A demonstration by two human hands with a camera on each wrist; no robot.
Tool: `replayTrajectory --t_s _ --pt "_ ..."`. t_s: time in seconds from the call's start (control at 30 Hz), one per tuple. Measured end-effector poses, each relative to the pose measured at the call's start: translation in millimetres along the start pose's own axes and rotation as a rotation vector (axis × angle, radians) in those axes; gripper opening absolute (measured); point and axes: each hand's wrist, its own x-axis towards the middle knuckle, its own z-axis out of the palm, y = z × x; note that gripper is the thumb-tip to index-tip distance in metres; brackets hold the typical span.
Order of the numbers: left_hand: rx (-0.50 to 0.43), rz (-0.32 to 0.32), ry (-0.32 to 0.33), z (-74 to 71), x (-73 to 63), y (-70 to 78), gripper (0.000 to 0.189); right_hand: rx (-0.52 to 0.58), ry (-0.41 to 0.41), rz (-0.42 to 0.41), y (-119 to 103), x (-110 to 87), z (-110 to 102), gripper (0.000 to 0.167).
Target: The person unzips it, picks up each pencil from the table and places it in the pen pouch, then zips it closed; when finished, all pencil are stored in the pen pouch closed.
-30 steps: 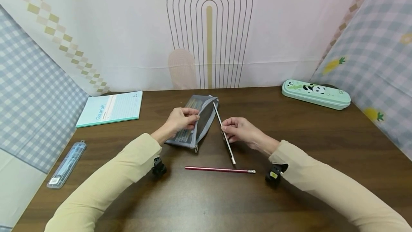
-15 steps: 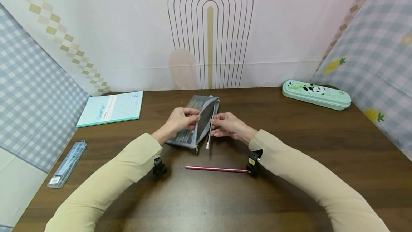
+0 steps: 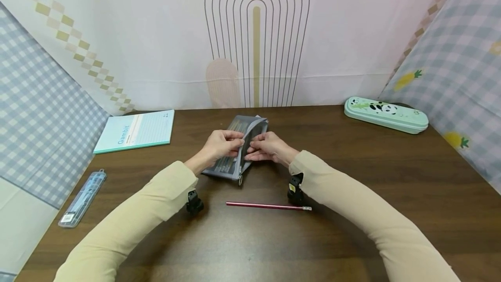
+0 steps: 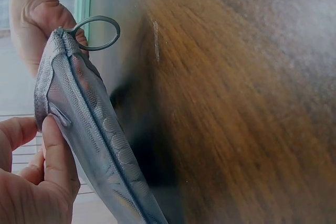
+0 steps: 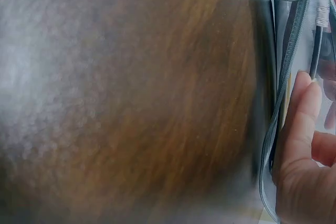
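Observation:
My left hand (image 3: 220, 148) pinches the near edge of a grey mesh zip pencil pouch (image 3: 244, 122), whose mouth gapes to the right. In the left wrist view thumb and finger (image 4: 56, 148) grip the pouch's zip edge. My right hand (image 3: 272, 148) reaches into the mouth. In the right wrist view its fingers (image 5: 303, 111) pinch a dark pencil (image 5: 317, 51) with a pale eraser end, lying between the zip edges; the rest of it is hidden. A red pencil (image 3: 266, 206) with an eraser end lies on the table, nearer than the pouch.
At back left lies a light-blue notebook (image 3: 135, 130). A clear slim case (image 3: 83, 198) sits near the table's left edge. A mint panda pencil case (image 3: 385, 115) stands at back right. Cloth hangs (image 3: 164, 47) behind the wooden table (image 3: 242, 247).
The right hand has moved left with the dark pencil, from beside the pouch into its mouth. My left hand stays on the pouch edge, and the red pencil has not moved.

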Motion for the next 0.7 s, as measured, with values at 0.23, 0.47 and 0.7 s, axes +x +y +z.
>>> replayTrajectory --t_s 0.23,0.47,0.7 --pt "-0.001 0.006 -0.003 0.9 -0.5 1.4 0.034 0.036 -0.023 0.003 2.8 -7.6 -2.8 0.038" --pt "-0.003 0.001 0.003 2.5 -1.7 1.1 0.034 -0.027 -0.092 -0.089 11.2 -30.9 -15.4 0.031" --pt "-0.013 0.009 0.003 2.8 -1.3 0.2 0.034 -0.176 -0.285 -0.174 33.5 -57.3 -32.7 0.027"
